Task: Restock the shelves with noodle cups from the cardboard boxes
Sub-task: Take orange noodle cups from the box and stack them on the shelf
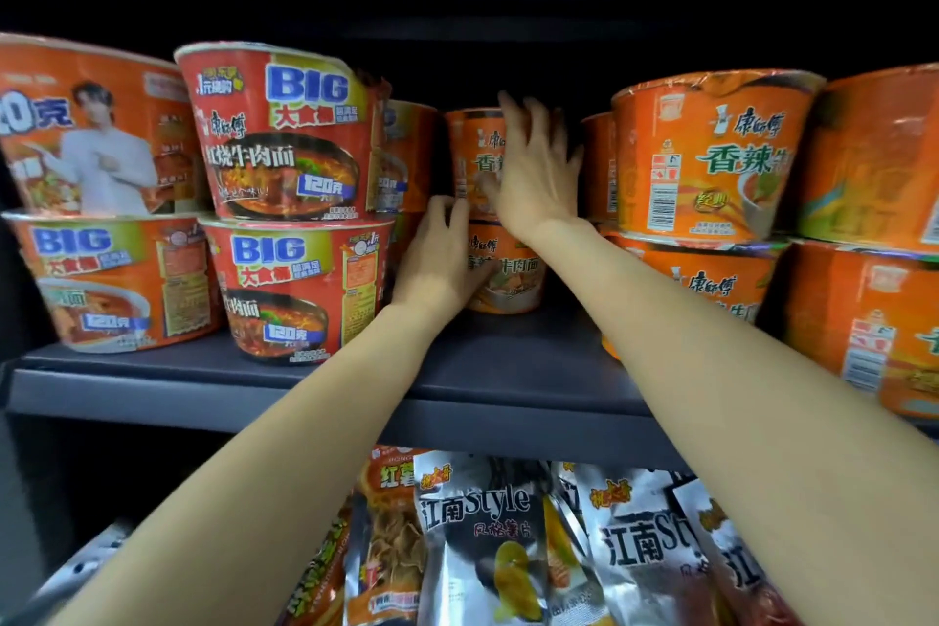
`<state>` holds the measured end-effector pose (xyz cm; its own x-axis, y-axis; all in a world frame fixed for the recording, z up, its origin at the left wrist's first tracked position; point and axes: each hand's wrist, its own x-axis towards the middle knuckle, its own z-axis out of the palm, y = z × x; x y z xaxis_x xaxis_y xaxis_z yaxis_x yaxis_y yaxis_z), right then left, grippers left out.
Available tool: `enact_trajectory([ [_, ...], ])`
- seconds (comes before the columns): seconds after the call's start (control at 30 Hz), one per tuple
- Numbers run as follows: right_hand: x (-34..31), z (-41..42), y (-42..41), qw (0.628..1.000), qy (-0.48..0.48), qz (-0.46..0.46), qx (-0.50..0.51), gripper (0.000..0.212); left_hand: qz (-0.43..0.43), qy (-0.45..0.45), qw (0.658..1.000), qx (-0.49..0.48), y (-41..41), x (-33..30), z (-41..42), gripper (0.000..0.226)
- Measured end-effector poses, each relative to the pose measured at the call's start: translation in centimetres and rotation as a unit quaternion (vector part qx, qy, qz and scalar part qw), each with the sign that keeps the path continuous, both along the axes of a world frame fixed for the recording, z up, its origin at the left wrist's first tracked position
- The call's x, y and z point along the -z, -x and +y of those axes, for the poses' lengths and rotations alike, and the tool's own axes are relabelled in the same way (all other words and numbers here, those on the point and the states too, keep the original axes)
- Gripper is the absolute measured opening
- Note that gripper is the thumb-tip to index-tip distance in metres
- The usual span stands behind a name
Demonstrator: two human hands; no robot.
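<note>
Noodle cups: two orange cups stacked far back on the dark shelf (457,371), upper cup (475,158) on lower cup (508,269), between the red and orange stacks.
Left hand (437,259): fingers curled round the left side of the lower cup.
Right hand (533,168): fingers spread, flat against the front of the upper cup.
Left edge: red BIG bowls (284,137) stacked two high.
Right edge: orange bowls (711,158) stacked two high.
Below: silver snack bags (477,539).
</note>
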<state>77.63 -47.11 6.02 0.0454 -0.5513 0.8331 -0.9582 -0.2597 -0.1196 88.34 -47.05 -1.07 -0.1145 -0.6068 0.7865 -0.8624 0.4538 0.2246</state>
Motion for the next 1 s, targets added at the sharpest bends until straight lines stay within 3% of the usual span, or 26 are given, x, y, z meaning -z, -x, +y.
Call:
enact_trajectory([
  [0.13, -0.9, -0.1, -0.1, 0.995, 0.036, 0.069, 0.069, 0.065, -0.007, 0.003, 1.0, -0.002, 0.0, 0.1, -0.3, 0.062],
  [0.27, -2.0, -0.5, -1.2, 0.993, 0.023, 0.09, 0.073, 0.058, -0.016, 0.009, 1.0, -0.018, 0.0, 0.1, -0.5, 0.064],
  [0.43, -1.2, -0.2, -0.8, 0.997, 0.055, 0.056, 0.016, 0.064, -0.016, 0.017, 0.999, -0.023, 0.0, 0.1, -0.6, 0.065],
  [0.53, 2.1, 1.5, -0.1, 0.998, 0.056, 0.015, 0.03, 0.071, 0.032, 0.029, 0.999, 0.005, -0.2, 0.2, -0.3, 0.06],
  [0.67, 6.3, 3.1, 0.5, 0.995, -0.053, 0.081, 0.024, 0.066, 0.104, 0.041, 0.993, 0.046, -1.0, 0.7, 0.8, 0.059],
  [0.87, 7.0, 2.0, 0.5, 0.975, -0.163, 0.148, 0.024, 0.074, -0.002, -0.021, 0.999, 0.034, -0.6, 1.1, 0.7, 0.064],
  [1.0, 7.0, 3.3, 1.0, 0.969, -0.214, 0.119, -0.025, 0.082, 0.005, -0.007, 1.0, 0.019, -0.7, 1.1, 0.9, 0.058],
])
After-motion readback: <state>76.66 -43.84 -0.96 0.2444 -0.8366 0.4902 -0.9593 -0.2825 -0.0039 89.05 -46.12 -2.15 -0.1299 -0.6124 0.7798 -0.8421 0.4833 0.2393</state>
